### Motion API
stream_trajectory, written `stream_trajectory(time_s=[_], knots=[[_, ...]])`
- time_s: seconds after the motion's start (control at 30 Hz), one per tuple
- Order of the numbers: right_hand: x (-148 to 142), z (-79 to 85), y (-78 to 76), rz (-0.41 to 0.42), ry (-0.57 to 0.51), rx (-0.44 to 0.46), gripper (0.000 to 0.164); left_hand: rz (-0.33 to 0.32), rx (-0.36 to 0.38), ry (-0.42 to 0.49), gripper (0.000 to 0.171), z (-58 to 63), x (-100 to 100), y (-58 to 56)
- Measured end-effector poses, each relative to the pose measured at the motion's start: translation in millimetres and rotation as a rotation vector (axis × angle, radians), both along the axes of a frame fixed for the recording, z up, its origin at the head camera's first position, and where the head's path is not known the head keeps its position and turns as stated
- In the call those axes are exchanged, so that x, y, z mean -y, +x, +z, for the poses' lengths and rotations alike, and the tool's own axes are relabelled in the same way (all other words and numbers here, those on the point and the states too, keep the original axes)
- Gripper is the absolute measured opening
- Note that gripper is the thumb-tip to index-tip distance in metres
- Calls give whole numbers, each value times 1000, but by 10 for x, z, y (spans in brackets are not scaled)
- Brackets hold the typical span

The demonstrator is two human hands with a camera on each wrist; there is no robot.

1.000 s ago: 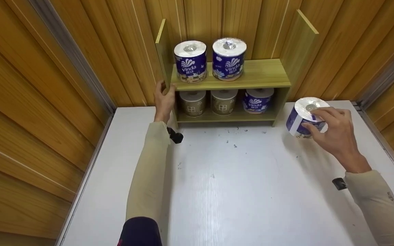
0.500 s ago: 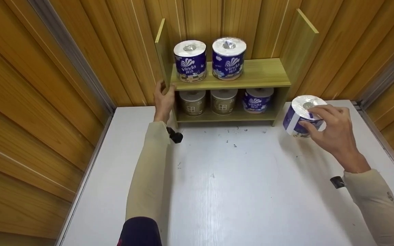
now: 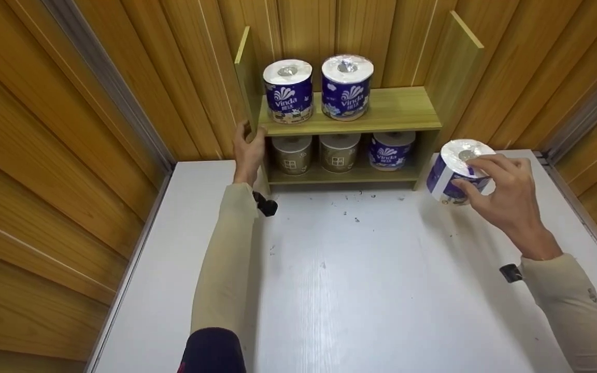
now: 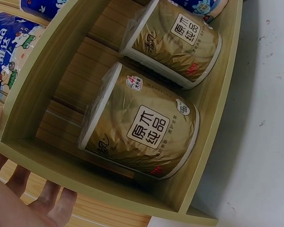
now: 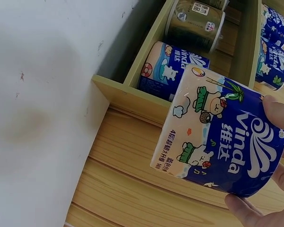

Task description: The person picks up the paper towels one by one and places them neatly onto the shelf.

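My right hand grips a blue Vinda toilet paper roll by its upper part, held slightly tilted above the table to the right of the wooden shelf. In the right wrist view that toilet roll shows its printed side, with fingers at its top end. At the shelf's left side, my left hand holds the side panel, thumb at the front edge and fingers on the outside. Two blue rolls stand on the upper board. Below them are two gold rolls and a blue roll.
Right of the upper rolls shows bare board, bounded by the tall right side panel. The shelf stands at the back of a white table. Wood-look walls enclose the back and sides.
My right hand has carried the toilet roll slightly up and to the left, nearer the shelf. The left hand stays on the shelf's side panel.
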State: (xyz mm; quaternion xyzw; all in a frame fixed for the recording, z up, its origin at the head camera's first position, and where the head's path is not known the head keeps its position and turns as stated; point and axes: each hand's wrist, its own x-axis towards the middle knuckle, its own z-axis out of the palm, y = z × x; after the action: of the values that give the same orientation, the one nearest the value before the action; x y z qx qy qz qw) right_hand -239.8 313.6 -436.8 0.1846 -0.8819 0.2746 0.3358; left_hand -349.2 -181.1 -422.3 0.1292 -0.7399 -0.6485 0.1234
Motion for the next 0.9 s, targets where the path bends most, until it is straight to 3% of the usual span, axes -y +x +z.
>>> stream_trajectory(time_s=[0.57,0.9], knots=[[98,64,-7,17,7,-23,42,-3,-4,-1,58,1,9,-10],[172,91,0,25,-34,-49,42,-8,-58,15,50,-32,-11,-8]])
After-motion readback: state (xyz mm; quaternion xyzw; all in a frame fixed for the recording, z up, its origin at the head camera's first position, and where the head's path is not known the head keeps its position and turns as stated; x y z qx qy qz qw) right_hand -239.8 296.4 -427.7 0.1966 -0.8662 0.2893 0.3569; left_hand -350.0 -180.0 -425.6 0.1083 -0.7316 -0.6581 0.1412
